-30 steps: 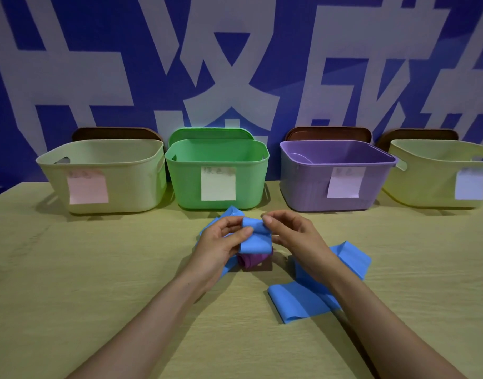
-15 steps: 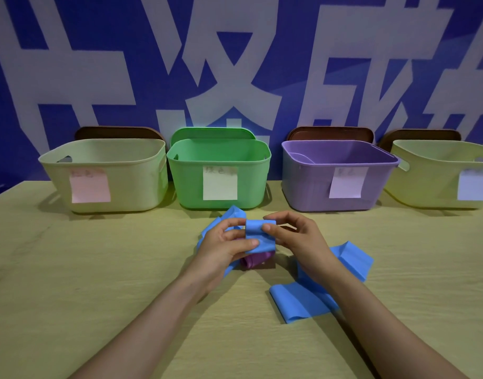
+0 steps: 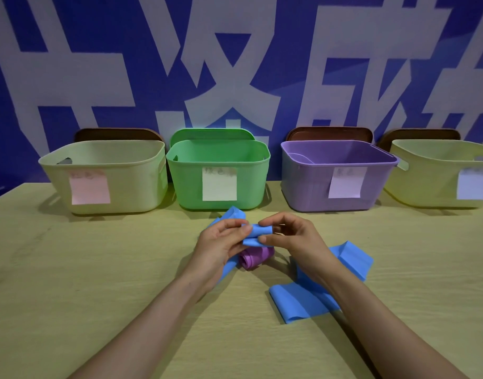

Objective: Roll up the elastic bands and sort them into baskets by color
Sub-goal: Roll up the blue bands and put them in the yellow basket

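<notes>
Head view, the only one here: compared with a second ago, the started end of the blue band [image 3: 258,234] has tightened into a proper little tube at frame centre. So rolling is underway but early imo, since most of the band trails loose across the table [image 3: 98,283] toward lower right.

The left hand [image 3: 221,244] pinches the tube's left end, thumb and fingers curled round it. The right hand [image 3: 295,239] pinches the right end between thumb and forefinger, other fingers loosely curled. A purple roll [image 3: 255,257] sits just below them, not basketed yet.

Blue's probably headed for the cream basket [image 3: 426,184] at far right, label unreadable though.
</notes>
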### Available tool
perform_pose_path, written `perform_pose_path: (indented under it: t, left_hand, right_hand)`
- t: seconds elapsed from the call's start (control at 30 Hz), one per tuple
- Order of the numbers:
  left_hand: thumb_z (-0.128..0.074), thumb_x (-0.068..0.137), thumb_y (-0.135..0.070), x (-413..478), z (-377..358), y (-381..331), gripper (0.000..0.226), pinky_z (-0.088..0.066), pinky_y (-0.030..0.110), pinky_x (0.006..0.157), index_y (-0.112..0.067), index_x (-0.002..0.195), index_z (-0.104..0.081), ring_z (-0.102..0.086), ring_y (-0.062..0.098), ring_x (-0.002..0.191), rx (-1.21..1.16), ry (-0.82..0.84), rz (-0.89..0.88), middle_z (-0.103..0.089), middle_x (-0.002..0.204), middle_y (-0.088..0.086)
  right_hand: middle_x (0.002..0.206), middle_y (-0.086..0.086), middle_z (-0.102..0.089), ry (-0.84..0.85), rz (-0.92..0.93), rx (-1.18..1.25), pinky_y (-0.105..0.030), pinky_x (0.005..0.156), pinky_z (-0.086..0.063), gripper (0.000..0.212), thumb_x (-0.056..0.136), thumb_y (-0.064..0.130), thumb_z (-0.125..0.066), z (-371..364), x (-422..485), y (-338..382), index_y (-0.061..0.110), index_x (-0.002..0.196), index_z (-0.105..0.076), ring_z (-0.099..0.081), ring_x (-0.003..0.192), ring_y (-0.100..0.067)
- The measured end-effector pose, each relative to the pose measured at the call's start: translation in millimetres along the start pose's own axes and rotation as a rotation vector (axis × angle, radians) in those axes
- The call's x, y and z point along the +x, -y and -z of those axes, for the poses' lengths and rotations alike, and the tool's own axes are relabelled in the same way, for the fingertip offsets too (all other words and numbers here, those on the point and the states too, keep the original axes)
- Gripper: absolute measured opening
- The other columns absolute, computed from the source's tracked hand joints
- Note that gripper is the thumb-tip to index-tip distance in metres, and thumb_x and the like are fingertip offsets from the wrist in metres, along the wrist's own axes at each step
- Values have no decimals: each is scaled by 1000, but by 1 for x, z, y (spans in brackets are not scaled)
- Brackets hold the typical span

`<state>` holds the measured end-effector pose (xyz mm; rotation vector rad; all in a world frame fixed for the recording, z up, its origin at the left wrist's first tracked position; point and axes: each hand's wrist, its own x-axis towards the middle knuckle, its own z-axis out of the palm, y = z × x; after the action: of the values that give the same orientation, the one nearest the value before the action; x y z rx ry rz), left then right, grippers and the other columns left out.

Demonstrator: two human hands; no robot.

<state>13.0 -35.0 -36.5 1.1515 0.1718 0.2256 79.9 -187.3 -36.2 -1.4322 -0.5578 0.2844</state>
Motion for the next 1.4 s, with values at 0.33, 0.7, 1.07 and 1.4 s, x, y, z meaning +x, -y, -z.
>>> perform_pose_path:
  t: [0.33, 0.7, 1.07, 1.4]
  left_hand:
    - [-60, 84, 6, 0, -2, -1, 17, -56, 20, 69, -3, 98, -60, -71, 17, 82, -36, 16, -52, -72, 94, 12]
    - [-57, 84, 12, 0, 0, 1, 27, -55, 31, 83, 0, 108, -59, -67, 24, 90, 58, 49, -51, -69, 104, 16]
    - [-61, 88, -8, 2, 3, 2, 21, -53, 19, 75, -9, 109, -62, -69, 13, 92, 288, 167, -52, -72, 101, 8]
    - [-62, 87, -2, -2, -17, -13, 25, -52, 16, 72, -7, 111, -62, -67, 9, 86, 412, 182, -41, -69, 101, 4]
  right_hand:
    - [88, -9, -67, -19, -69, -45, -27, 72, -53, 41, 77, 32, -68, -3, 1, -2, -2, 100, -63, -62, 74, -18]
    - [97, -9, -67, -30, -18, 21, -22, 74, -54, 27, 80, 4, -70, 0, 0, 0, 3, 107, -65, -68, 83, -14]
    - [87, -2, -68, -103, -14, 87, -17, 71, -52, 45, 74, -3, -74, 0, 0, 8, 9, 114, -58, -68, 80, -8]
    - [96, -9, -70, -52, -145, 181, -22, 83, -52, 16, 81, 4, -68, 7, -9, 19, 5, 97, -67, -65, 92, -17]
